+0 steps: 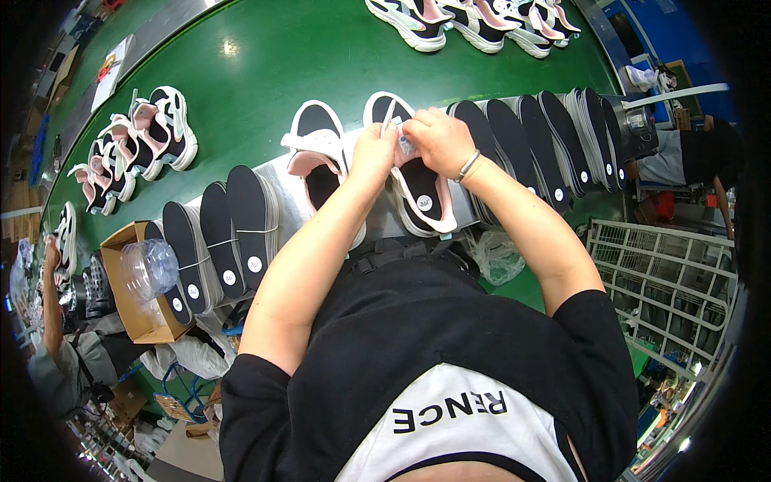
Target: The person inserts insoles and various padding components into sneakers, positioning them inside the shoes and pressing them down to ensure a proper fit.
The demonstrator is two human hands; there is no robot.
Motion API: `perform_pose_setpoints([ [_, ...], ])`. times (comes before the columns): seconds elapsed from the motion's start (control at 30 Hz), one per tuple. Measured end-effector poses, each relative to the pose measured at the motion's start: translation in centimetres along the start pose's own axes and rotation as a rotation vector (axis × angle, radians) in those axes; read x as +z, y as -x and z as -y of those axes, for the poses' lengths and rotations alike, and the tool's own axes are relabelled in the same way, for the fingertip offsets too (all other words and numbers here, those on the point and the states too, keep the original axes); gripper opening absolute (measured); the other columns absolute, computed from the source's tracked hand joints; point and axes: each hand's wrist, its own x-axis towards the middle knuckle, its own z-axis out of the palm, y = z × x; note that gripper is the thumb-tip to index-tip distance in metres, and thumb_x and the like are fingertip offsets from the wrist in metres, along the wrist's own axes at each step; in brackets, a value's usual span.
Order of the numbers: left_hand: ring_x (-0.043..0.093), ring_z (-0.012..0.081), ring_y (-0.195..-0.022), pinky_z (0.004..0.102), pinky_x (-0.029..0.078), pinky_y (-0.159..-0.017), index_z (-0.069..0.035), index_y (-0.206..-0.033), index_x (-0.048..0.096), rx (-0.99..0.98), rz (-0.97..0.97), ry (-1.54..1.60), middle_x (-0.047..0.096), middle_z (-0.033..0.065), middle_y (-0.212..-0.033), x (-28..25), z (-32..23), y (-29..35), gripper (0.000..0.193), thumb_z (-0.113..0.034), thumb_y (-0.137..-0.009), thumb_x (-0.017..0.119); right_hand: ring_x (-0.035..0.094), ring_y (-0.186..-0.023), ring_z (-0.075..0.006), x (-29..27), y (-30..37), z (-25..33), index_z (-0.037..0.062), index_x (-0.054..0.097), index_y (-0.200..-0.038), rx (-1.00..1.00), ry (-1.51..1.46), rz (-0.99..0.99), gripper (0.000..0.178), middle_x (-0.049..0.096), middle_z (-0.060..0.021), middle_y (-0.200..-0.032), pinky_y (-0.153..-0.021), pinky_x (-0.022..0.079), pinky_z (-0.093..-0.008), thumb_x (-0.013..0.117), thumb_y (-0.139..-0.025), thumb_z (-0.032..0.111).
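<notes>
Two pink, white and black sneakers lie side by side at the near edge of a green conveyor belt [273,72]. My left hand [374,153] and my right hand [438,140] meet over the right sneaker [422,197], pinching a small white piece at its tongue. A black insole with a round white sticker shows inside that shoe. The left sneaker [317,153] lies untouched beside my left hand. A bracelet circles my right wrist.
Bundles of black insoles [221,241] stand in rows left and right [554,128] of the shoes. More sneakers wait at far left [152,132] and top [474,20]. A cardboard box [136,289] holds clear plastic. Another person sits at lower left [56,353]. A white wire rack [666,281] stands right.
</notes>
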Motion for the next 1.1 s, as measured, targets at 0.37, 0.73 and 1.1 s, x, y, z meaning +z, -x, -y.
perform_pose_setpoints([
  [0.37,0.046,0.0325,-0.098,0.0369,0.036,-0.084,0.001,-0.105,0.044,0.808,-0.282,-0.623,0.050,0.0203,-0.101,1.6,-3.0,5.1,0.041,-0.021,-0.073,0.057,0.047,-0.072,-0.0086,-3.6,6.3,2.1,0.0002,0.051,-0.080,0.582,-0.897,-0.062,0.008,0.050,-0.0013,-0.074,-0.066,0.039,-0.0226,0.052,-0.079,0.008],
  [0.73,0.055,0.0115,-0.074,0.0221,0.043,-0.066,-0.004,-0.088,0.055,0.553,-0.520,-0.632,0.058,0.0053,-0.082,-13.5,-7.6,11.6,0.009,-0.010,-0.082,0.052,0.049,-0.082,-0.0096,-2.3,9.1,1.1,0.0002,0.049,-0.101,0.656,-0.905,-0.069,0.023,0.053,-0.0042,-0.089,-0.073,0.041,-0.0224,0.054,-0.081,0.011],
  [1.1,0.046,0.0282,-0.097,0.0372,0.033,-0.086,-0.002,-0.109,0.047,0.458,-1.523,-1.375,0.050,0.0135,-0.105,-26.8,-6.1,18.0,0.037,-0.017,-0.077,0.056,0.051,-0.093,-0.0246,2.7,8.7,-0.4,-0.0015,0.042,-0.112,0.614,-0.612,0.156,0.045,0.052,-0.0157,-0.100,-0.081,0.040,-0.0316,0.056,-0.072,0.013],
])
